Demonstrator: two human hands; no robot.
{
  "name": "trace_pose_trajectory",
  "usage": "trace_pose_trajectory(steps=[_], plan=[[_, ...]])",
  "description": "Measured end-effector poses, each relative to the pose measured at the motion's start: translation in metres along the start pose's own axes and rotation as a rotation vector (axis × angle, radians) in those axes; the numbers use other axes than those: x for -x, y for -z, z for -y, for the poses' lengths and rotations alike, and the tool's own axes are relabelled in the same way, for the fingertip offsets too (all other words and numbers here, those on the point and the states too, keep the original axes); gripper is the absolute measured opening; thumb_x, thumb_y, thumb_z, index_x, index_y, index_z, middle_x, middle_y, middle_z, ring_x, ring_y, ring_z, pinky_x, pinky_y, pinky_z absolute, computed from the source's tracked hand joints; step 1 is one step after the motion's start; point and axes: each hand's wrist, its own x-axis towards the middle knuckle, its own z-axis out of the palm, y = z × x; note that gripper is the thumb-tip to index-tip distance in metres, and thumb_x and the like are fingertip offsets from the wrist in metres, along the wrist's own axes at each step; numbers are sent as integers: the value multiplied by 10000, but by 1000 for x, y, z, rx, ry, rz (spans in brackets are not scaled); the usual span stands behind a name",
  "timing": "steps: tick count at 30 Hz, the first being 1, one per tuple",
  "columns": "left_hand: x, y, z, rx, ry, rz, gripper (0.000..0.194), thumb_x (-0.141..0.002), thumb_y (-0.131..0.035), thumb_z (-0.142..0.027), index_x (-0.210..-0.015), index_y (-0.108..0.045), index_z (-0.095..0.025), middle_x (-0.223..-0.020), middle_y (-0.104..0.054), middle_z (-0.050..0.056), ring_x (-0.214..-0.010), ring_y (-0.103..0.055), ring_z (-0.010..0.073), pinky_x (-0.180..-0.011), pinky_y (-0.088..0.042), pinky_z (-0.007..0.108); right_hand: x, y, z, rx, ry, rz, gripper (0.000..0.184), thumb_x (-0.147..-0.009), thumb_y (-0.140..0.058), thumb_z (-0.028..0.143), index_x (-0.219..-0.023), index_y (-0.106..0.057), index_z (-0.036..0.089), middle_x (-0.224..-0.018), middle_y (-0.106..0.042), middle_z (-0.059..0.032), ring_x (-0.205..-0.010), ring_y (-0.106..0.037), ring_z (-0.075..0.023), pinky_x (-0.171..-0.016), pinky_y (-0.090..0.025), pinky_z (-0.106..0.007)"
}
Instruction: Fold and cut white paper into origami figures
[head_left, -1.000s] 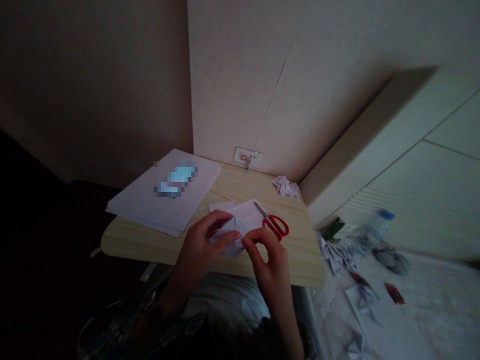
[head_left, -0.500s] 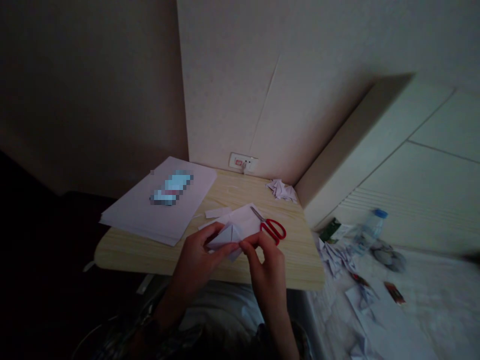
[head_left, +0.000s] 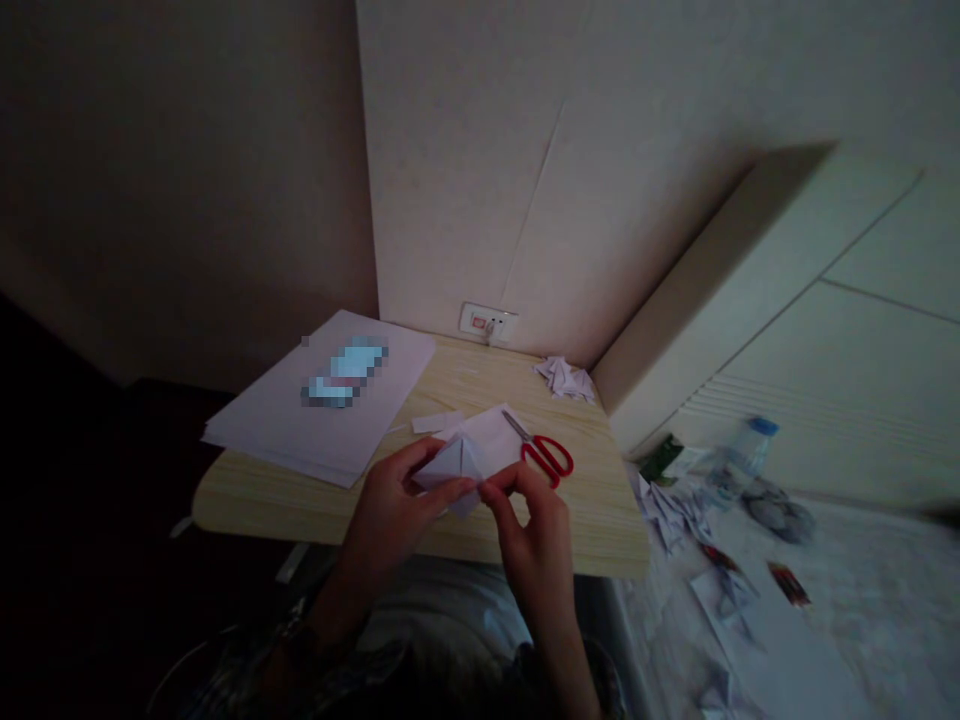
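A folded white paper [head_left: 448, 465] with a pointed top and a crease down its middle is held above the wooden table [head_left: 517, 540]. My left hand [head_left: 397, 500] grips its left side, thumb along the lower edge. At its right corner, my right hand [head_left: 531, 510] pinches the paper between thumb and forefinger. Behind it, a flat white sheet [head_left: 501, 432] lies on the tabletop. Scissors with red handles [head_left: 546, 456] rest at that sheet's right edge, close to my right hand. Small paper strips [head_left: 435, 423] lie just beyond the left hand.
A stack of white paper [head_left: 262, 430] carries a lit, blurred-out phone [head_left: 345, 374] at the left. Folded paper pieces [head_left: 564, 379] sit at the table's back right corner, near a wall socket [head_left: 487, 322]. On the bed lie more folded papers [head_left: 671, 515] and a blue-capped bottle [head_left: 746, 450].
The folded paper has turned or tilted slightly in my fingers, showing more of its pointed top. Both hands keep their grip in nearly the same place.
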Motion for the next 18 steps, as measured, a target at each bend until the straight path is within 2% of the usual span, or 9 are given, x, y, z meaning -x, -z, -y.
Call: trace_pose_trajectory(steps=[3, 7, 12, 15, 18], plan=[[1, 1, 0, 4, 25, 6, 198, -620, -800, -257, -779, -719, -171, -715, -734, -21, -665, -666, 195, -617, -513, 257, 0, 1, -1, -16, 13, 34, 164, -856, -593, 184, -697, -605, 222, -658, -645, 22, -646, -580, -166, -607, -441, -268], [0, 1, 0, 29, 40, 32, 200, -634, -782, -275, -790, -717, -169, -717, -731, -14, -669, -667, 201, -615, -522, 260, 0, 2, 0, 20, 21, -7, 193, -855, -587, 184, -666, -563, 220, -628, -603, 28, -610, -545, -158, -584, -418, -267], [0, -1, 1, 32, -6, 17, 287, -656, -776, -276, -910, -688, -175, -859, -734, 10, -780, -681, 213, -680, -532, 261, 0, 2, 1, -11, 22, 8, 171, -872, -570, 203, -702, -576, 217, -661, -612, 21, -647, -565, -159, -617, -440, -268], [3, -2, -1, -55, -39, 102, 231, -697, -746, -282, -900, -684, -192, -847, -724, 7, -757, -672, 204, -650, -520, 248, -1, 1, 1, -66, -15, 1, 47, -826, -631, 212, -783, -614, 217, -724, -642, 11, -696, -584, -168, -650, -460, -275], [6, -3, -4, -108, -53, 161, 218, -680, -752, -256, -877, -679, -197, -867, -727, 22, -767, -677, 209, -650, -524, 253, 0, 1, -2, -108, -93, -17, 54, -818, -632, 230, -773, -612, 211, -695, -615, 15, -678, -571, -167, -645, -458, -280]])
